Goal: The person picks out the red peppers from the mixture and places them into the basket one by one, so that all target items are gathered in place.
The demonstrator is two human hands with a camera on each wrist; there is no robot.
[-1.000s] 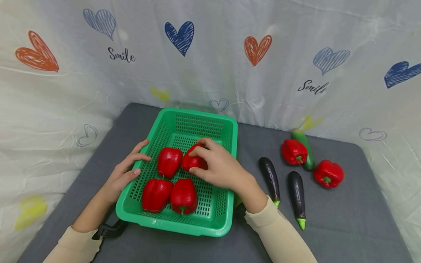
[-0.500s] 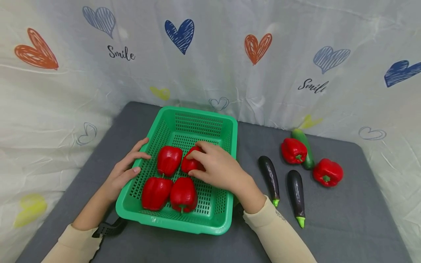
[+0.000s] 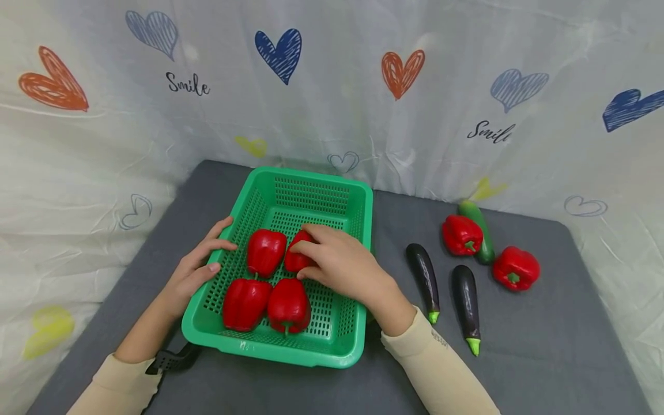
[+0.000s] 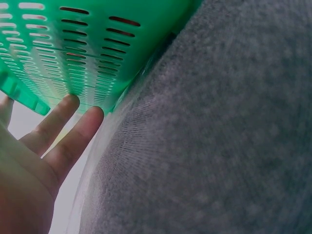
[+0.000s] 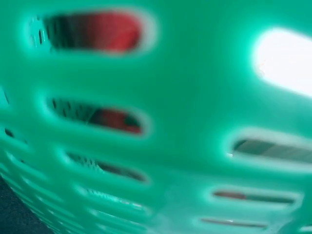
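My right hand (image 3: 339, 262) reaches into the green plastic basket (image 3: 282, 360) and grips a red bell pepper (image 3: 297, 258), its thumb and fingers around it and covering its right side. Left of it lies another bell pepper (image 3: 266, 252); nearer me are a third pepper (image 3: 246, 304) and one more (image 3: 289, 306) with its stem toward me. My left hand (image 3: 194, 272) rests on the basket's left rim. Straight fingers (image 4: 73, 141) of that hand lie against the slotted outer wall in the left wrist view. The right wrist view shows the basket wall (image 5: 190, 87) close up, with red behind its slots.
Right of the basket lie an eggplant (image 3: 423, 276) and a second eggplant (image 3: 466, 305). Behind them are a bell pepper (image 3: 461, 234) against a cucumber (image 3: 476, 227) and another bell pepper (image 3: 516, 268). A white curtain (image 3: 332, 115) with printed hearts hangs behind the grey-covered table (image 3: 544, 346).
The right hand has shifted slightly leftward over the bell pepper, hiding more of it. The left hand stays at the rim. The whole view has drifted slightly.
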